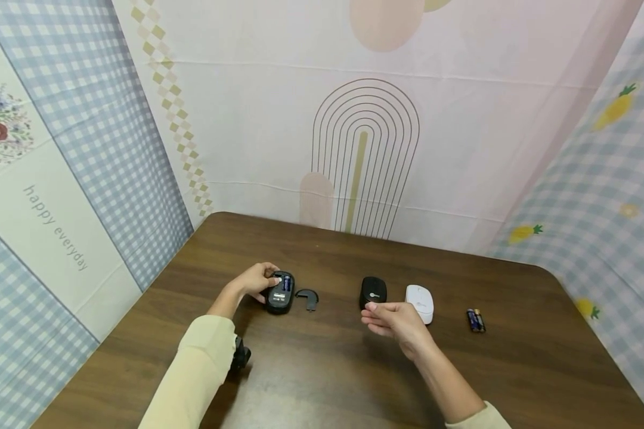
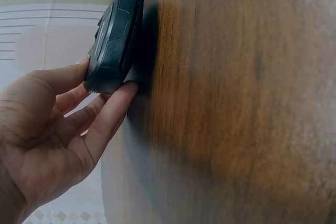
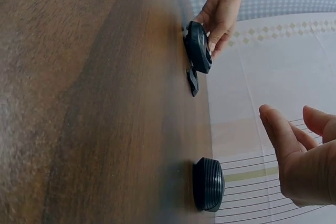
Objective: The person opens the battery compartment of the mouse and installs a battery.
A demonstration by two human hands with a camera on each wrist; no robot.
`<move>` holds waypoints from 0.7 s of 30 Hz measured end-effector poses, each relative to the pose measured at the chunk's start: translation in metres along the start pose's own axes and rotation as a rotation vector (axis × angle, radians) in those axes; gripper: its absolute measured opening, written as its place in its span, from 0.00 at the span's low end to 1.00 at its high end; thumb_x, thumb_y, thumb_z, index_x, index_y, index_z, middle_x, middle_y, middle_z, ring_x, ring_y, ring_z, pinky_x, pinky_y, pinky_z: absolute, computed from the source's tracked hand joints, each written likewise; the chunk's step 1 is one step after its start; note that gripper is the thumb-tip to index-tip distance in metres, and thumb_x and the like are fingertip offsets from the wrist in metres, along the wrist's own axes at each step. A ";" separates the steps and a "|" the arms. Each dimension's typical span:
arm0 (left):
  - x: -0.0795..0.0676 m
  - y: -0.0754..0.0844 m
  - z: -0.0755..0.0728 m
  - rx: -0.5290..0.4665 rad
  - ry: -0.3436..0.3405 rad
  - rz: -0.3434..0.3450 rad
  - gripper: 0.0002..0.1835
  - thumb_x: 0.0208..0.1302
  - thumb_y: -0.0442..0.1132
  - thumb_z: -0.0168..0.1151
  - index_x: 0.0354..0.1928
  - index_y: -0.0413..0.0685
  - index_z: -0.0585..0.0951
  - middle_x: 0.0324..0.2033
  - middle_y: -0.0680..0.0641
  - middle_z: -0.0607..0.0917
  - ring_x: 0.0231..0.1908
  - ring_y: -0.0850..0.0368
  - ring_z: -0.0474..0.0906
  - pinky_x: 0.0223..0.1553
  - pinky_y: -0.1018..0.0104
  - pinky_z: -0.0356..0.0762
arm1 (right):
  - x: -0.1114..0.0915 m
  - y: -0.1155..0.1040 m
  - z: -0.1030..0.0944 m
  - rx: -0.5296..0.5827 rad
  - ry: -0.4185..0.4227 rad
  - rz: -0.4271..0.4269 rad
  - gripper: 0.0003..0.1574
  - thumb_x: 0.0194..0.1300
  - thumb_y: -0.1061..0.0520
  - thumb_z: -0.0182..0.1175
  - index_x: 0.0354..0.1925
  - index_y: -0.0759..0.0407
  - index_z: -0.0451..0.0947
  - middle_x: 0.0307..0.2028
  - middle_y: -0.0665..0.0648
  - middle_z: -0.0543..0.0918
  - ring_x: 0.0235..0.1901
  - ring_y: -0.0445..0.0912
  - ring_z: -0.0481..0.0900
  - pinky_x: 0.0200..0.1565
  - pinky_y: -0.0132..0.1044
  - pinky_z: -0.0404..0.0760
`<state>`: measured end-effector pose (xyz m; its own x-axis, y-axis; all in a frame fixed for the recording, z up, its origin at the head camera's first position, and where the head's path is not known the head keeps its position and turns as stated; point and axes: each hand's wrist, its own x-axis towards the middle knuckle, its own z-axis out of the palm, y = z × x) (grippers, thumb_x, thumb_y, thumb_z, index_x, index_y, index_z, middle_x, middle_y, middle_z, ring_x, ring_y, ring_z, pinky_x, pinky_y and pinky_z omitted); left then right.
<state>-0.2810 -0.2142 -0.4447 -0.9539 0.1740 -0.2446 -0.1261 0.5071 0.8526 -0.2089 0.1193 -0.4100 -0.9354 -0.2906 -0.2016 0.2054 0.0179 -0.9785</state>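
My left hand [image 1: 257,280] grips an upturned black computer mouse [image 1: 279,302], thumb on its underside and fingers round the edge. Its compartment is uncovered, with blue battery casing [image 1: 286,282] showing inside. Beside it lies a black battery cover [image 1: 307,298] with a tongue. In the left wrist view the mouse [image 2: 114,43] is tilted, its near end raised off the table. My right hand [image 1: 399,325] hovers with relaxed fingers and nothing visible in them, just in front of a second black mouse [image 1: 373,289] and a white mouse [image 1: 420,300].
Two AA-size batteries [image 1: 476,320] lie side by side on the right of the brown wooden table [image 1: 322,369]. A patterned cloth [image 1: 257,119] hangs behind the table's back edge. A dark device [image 1: 240,354] sits at the left wrist.
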 end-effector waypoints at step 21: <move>-0.002 0.063 0.034 0.664 0.236 0.312 0.25 0.62 0.44 0.59 0.58 0.39 0.72 0.59 0.39 0.70 0.60 0.44 0.63 0.62 0.47 0.58 | 0.031 0.000 -0.044 -0.997 0.247 -0.471 0.20 0.56 0.58 0.67 0.46 0.67 0.81 0.37 0.64 0.84 0.15 0.41 0.69 0.16 0.33 0.70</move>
<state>-0.2781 -0.1543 -0.4064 -0.9605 0.2459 0.1302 0.2777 0.8773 0.3914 -0.2510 0.1522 -0.4181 -0.9129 -0.2749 0.3016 -0.4006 0.7444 -0.5342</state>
